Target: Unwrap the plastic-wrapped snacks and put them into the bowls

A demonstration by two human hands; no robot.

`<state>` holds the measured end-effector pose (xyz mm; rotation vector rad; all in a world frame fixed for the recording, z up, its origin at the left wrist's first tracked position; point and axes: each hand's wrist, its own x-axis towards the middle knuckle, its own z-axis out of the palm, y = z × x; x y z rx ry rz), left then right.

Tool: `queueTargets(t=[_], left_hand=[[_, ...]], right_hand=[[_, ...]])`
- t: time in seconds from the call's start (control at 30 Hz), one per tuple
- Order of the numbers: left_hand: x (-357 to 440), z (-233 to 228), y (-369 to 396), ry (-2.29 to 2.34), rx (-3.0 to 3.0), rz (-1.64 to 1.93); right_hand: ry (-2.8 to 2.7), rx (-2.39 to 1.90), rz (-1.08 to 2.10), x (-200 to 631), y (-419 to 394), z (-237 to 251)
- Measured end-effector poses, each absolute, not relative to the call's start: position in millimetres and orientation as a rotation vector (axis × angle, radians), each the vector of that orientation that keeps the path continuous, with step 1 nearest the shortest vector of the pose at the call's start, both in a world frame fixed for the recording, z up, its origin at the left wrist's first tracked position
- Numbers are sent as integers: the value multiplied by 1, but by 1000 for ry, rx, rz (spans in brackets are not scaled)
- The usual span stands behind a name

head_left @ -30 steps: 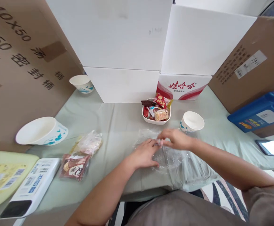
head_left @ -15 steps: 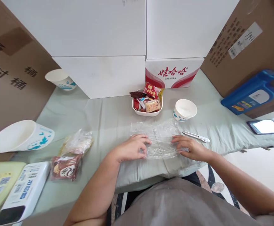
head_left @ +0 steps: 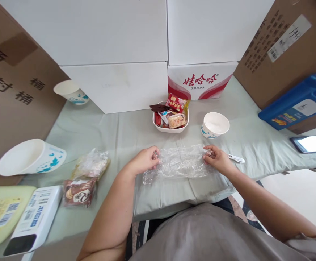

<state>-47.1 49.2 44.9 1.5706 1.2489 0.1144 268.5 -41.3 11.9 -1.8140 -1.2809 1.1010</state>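
Both hands are on a crinkly clear plastic bag [head_left: 181, 163] lying flat near the front edge of the table [head_left: 106, 127], roughly mid-width. The left hand [head_left: 144, 160] has its fingers curled shut, pinching the bag's left end, and the right hand [head_left: 218, 159] does the same at the right end, so the bag is spread between them. Can't tell if anything's inside, it just looks like thin, wrinkled film.

Just behind the bag sits a small white dish [head_left: 171, 127] with rounded corners, packed with wrapped snacks: a red packet, a dark brown one, and a clear-wrapped cake thing. Right of the dish is a white paper bowl [head_left: 215, 125] with blue print, nothing visible in it. Two more of those bowls: one tipped on its side [head_left: 31, 162] near the left edge, one upright [head_left: 71, 91] by the back left corner.

A slim white pen-like thing [head_left: 236, 158] pokes out from behind the right hand. Toward the front left there's a crumpled clear snack bag [head_left: 92, 165] and a brown snack packet [head_left: 79, 191] touching it, plus a white box with blue print [head_left: 33, 219] at the front left corner.

At the back edge, a red and white carton [head_left: 201, 81] reads 娃哈哈. The brown cardboard box [head_left: 13, 90] on the left has 封桶 printed on it. The table is covered with pale green cloth, a bit creased.
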Motion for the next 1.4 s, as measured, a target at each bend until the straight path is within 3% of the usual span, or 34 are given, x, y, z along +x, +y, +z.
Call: queueTargets(t=[0.23,0.47,0.6,0.67,0.73,0.83,0.97,1.13,1.27,1.4], left_hand=[[-51,50,51,1406,1709,157],[-55,55,55,1691,1900,-133],[-56,59,56,1791,2059,-291],[-54,59,53,1875,2113,-229],[-48,59,48,1952,2223,65],[-32,53,36,1590,2478,472],[-9,35,21,845,2587,189],[-4,18,15,805,2557,-59],[-7,16,16,797,2564,-51],[-6,19,18,819,2564,-108]], right_hand=[[-1383,-1803,869,258,-40,15],[-1739,-2001,315,253,-37,6],[-1921,-2076,174,249,-36,1],[-1972,-2084,136,247,-36,1],[-1989,-2082,113,246,-36,0],[-1999,-2068,97,246,-37,-1],[-2027,-2041,34,250,-38,4],[-2072,-1897,-244,249,-41,22],[-2506,-1554,-47,237,-47,15],[-2642,-1553,99,231,-49,-2]])
